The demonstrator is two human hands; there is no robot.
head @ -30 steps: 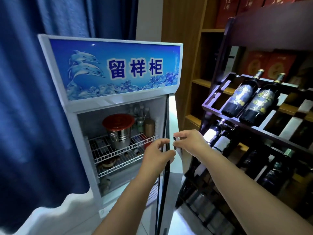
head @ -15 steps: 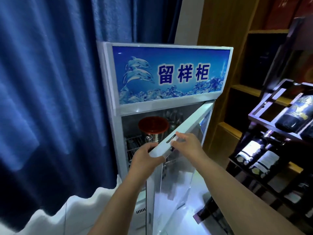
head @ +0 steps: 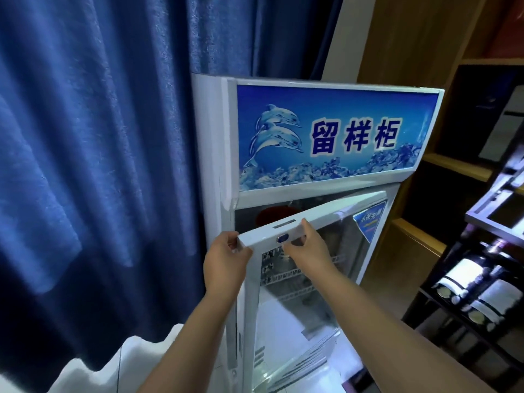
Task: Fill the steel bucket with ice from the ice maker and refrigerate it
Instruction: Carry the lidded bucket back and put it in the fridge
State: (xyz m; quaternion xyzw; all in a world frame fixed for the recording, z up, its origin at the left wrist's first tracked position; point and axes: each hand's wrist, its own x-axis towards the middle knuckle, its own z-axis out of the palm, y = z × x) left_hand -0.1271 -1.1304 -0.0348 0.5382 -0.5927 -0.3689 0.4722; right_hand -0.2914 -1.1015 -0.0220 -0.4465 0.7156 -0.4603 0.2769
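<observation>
A white display fridge (head: 215,154) with a blue dolphin sign stands before me. Its glass door (head: 320,217) is nearly shut, with a narrow gap left at the top left. Through that gap only the red lid (head: 272,215) of the steel bucket shows on the upper wire shelf; the bucket's body is hidden behind the door frame. My left hand (head: 225,260) grips the door's top left corner. My right hand (head: 307,245) holds the top edge of the door beside a small blue lock.
A heavy blue curtain (head: 99,165) hangs to the left of the fridge. Wooden shelving (head: 453,165) stands behind on the right. A dark rack with lying wine bottles (head: 482,285) sits close at the right. White floor shows below.
The door has swung from wide open to nearly shut, with both hands riding on its top edge. The bucket is now mostly hidden. My view has shifted left.
</observation>
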